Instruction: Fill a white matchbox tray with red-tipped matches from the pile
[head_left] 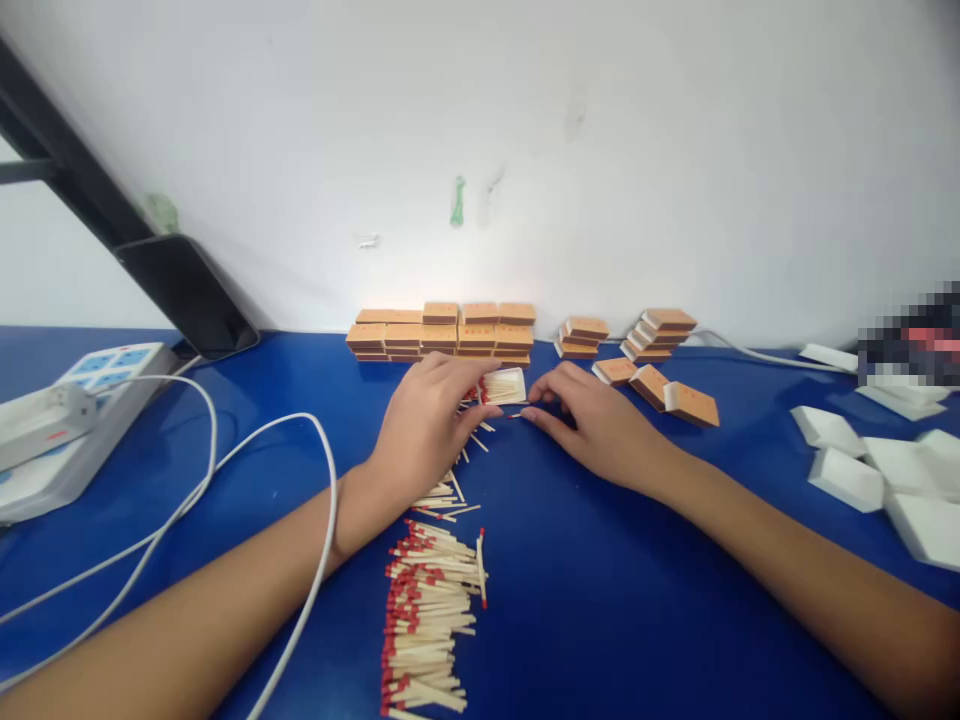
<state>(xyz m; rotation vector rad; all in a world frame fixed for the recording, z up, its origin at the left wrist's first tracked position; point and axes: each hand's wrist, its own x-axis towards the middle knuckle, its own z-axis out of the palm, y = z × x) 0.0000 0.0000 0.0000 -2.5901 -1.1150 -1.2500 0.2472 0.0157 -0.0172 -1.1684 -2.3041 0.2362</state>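
My left hand [427, 425] curls around the left end of a white matchbox tray [512, 380], thumb in front and fingers behind. Matches fill this tray, their red heads toward my palm. Just right of it, my right hand [585, 420] has thumb and forefinger close together, with a single match [516, 415] at the thumb tip. Loose matches [450, 500] stick out below my left hand. Nearer to me lies a long pile of matches [427, 620], most heads to the left, and one match [481, 570] stands apart along its right side.
Stacked orange matchboxes [439, 335] line the wall, with smaller stacks [656, 335] and loose boxes [690, 402] to the right. White trays [900, 465] lie far right. A white cable [330, 480] crosses over my left forearm; a power strip [82, 430] and a phone [180, 290] are left.
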